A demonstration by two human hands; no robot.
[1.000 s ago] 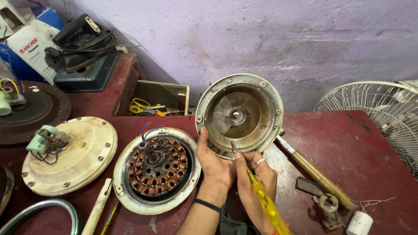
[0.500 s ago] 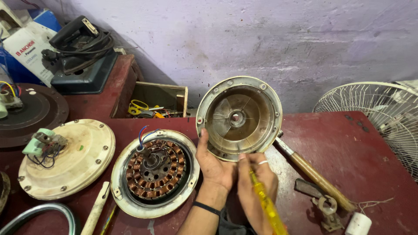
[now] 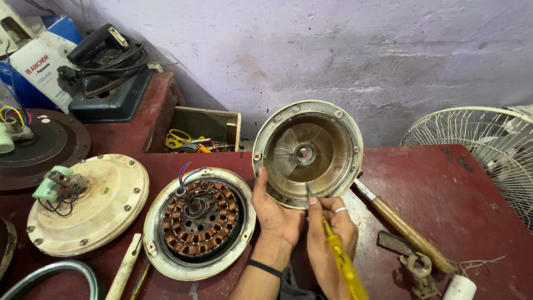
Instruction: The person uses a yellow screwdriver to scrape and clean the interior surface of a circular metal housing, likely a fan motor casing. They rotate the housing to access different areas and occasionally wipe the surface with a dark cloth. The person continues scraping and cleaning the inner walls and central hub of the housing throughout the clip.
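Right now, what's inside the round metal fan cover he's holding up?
Inside the round metal fan cover: radial ribs, a central bearing hole, brown grime. The yellow-handled screwdriver tip touches the lower inner rim. The left hand hides the lower-left edge; its back is unseen.

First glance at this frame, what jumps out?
The round metal fan cover, tilted up at centre by the left hand, with the right hand poking a yellow screwdriver at its lower rim. Left of it, copper motor windings lie exposed on the red table.
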